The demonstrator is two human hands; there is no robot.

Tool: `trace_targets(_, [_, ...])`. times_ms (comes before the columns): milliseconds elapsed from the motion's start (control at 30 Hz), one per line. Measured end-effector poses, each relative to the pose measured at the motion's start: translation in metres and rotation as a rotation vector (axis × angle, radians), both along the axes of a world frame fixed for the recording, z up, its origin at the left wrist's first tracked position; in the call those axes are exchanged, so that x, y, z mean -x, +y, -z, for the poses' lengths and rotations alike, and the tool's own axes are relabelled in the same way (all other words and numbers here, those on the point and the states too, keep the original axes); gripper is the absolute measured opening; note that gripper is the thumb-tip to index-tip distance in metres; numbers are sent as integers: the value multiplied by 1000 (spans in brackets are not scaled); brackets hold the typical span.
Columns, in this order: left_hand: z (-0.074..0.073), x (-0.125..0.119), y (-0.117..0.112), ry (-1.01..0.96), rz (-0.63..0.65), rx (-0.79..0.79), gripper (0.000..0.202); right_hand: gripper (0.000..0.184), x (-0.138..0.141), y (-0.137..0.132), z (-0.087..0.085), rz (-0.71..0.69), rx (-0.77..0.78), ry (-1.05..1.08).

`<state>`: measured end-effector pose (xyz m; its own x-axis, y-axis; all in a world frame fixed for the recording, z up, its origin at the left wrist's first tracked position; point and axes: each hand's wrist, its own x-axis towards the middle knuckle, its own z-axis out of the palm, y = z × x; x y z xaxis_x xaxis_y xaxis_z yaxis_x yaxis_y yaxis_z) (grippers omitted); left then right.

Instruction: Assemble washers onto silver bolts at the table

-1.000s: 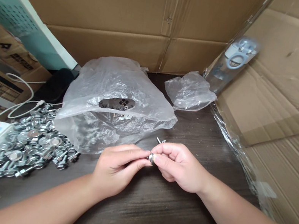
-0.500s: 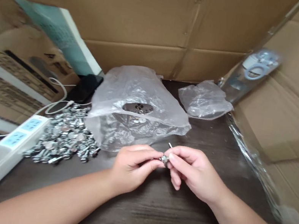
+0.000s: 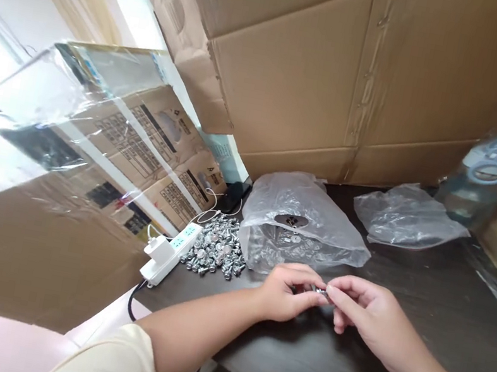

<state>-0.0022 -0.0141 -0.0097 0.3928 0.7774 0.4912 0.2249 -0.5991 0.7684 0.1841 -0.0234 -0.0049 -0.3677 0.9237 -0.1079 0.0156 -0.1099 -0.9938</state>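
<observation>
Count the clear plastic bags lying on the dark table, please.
2. The larger bag lies just behind the left hand and right hand, which pinch a small metal part. The smaller bag lies at the back right, by the bottle.

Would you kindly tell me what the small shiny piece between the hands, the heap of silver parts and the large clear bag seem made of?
The small shiny piece: probably metal, by its silvery glint; too small to be sure. The heap of silver parts: likely plated steel, given glossy reflections. The large clear bag: thin plastic film, translucent and crinkled.
</observation>
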Motion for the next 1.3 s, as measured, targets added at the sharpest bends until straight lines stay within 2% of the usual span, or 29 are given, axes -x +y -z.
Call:
trace_targets(133, [-15,2,-9,28,-42,-103,25,49,-2,2,-5,102,-25,5])
trace_targets(233, [-36,21,-23,145,-112,-275,19,52,-4,3,-9,190,-41,23])
trace_targets(267, [-43,33,-27,199,-193,-328,18,52,-5,3,-10,209,-47,28])
trace_targets(333, [-56,61,-33,374,-469,-384,21,52,-5,2,-12,225,-70,27])
trace_targets(433, [-68,109,-33,462,-708,-346,18,50,-6,-2,-16,208,-116,3])
trace_targets(533, [-71,148,-21,572,-878,-262,18,48,-7,-4,-18,183,-155,-33])
trace_targets(700, [-66,178,3,734,-1002,-153,18,45,-6,-2,-15,137,-194,-71])
trace_targets(800, [-65,184,7,783,-1020,-131,26,44,-6,1,-14,144,-198,-56])
trace_targets(967, [-68,183,-2,757,-1074,-193,33,42,-10,7,-18,176,-231,-34])
trace_targets(1033, [-67,176,-6,713,-1070,-246,32,41,-13,11,-19,255,-229,24])
trace_targets(1133, [-62,155,-14,637,-1021,-315,31,40,-18,21,-18,458,-251,165])
trace_targets(1200, [-55,134,-20,602,-907,-365,27,37,-22,28,-15,577,-284,199])
trace_targets(1300, [-41,94,-29,573,-500,-507,16,35,-27,37,-10,642,-326,110])
